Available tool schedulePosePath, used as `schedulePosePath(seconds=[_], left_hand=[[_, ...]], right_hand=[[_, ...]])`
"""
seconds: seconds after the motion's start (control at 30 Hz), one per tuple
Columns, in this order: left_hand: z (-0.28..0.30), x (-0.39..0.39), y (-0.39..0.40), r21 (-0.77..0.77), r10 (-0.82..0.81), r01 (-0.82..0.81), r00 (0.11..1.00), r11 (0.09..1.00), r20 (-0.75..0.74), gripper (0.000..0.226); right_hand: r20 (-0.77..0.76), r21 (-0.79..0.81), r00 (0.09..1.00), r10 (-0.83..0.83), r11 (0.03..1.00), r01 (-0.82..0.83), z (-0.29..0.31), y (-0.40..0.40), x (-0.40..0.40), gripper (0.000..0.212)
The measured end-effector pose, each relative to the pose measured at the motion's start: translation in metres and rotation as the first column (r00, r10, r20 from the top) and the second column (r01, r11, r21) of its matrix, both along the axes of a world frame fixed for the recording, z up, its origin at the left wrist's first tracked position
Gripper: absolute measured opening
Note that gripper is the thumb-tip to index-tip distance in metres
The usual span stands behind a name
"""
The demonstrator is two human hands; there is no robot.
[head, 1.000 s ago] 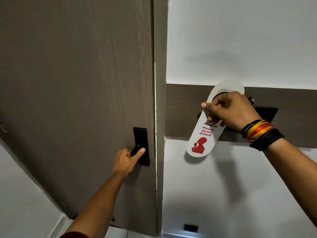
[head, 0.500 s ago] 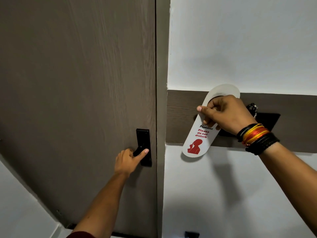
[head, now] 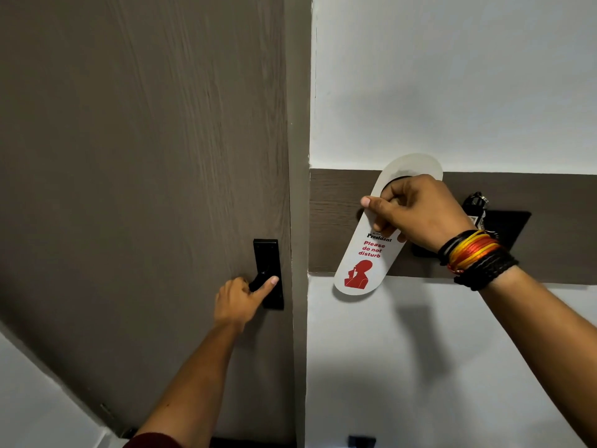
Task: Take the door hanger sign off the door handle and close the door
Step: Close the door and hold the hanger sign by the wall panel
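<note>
The brown wood-grain door (head: pixel 145 156) fills the left half and sits flush against its frame (head: pixel 298 189). My left hand (head: pixel 240 300) grips the black door handle (head: pixel 268 273), thumb along the lever. My right hand (head: pixel 416 215) holds a white door hanger sign (head: pixel 365 257) printed "Please do not disturb" with a red figure. The sign hangs tilted in front of the brown wall band, away from the handle. My fingers pass through its round hole.
A white wall (head: pixel 452 76) with a brown horizontal band (head: pixel 332 221) lies right of the frame. A black card-holder plate (head: pixel 507 224) with a key tag in it sits on the band behind my right wrist. A small black socket (head: pixel 361 442) shows at the bottom.
The thin bright gap between door and frame has closed. My left hand stays on the handle. The sign in my right hand has shifted slightly left and down.
</note>
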State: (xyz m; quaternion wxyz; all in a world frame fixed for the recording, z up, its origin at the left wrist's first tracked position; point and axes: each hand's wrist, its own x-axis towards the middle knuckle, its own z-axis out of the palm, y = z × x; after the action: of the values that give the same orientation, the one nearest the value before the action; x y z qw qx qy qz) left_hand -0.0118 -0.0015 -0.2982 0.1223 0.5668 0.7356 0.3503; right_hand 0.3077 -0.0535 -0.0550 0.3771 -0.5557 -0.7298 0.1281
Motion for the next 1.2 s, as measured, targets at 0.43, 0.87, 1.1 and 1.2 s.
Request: schedulePosePath(seconds=[0.43,0.87,1.1,1.2], left_hand=[[0.055,-0.024,0.005,-0.064,-0.141,0.141,0.652,0.988,-0.745,0.094],[0.103,0.011,-0.037,0.0,-0.109,0.16,0.67,0.987,-0.734,0.075],[0.154,0.071,-0.082,0.417,-0.569,0.558,0.815,0.717,-0.112,0.03],[0.158,0.08,-0.093,0.48,-0.673,0.531,0.715,0.699,0.189,0.018]], right_hand=[[0.116,0.004,0.993,0.012,1.0,-0.012,0.002,-0.004,-0.027,0.043],[0.217,-0.016,0.976,0.009,1.0,-0.006,0.008,-0.016,-0.041,0.046],[0.178,-0.004,0.982,0.062,0.998,-0.062,0.011,-0.031,-0.066,0.043],[0.138,0.033,0.987,0.081,0.996,-0.086,0.018,-0.043,-0.07,0.04]])
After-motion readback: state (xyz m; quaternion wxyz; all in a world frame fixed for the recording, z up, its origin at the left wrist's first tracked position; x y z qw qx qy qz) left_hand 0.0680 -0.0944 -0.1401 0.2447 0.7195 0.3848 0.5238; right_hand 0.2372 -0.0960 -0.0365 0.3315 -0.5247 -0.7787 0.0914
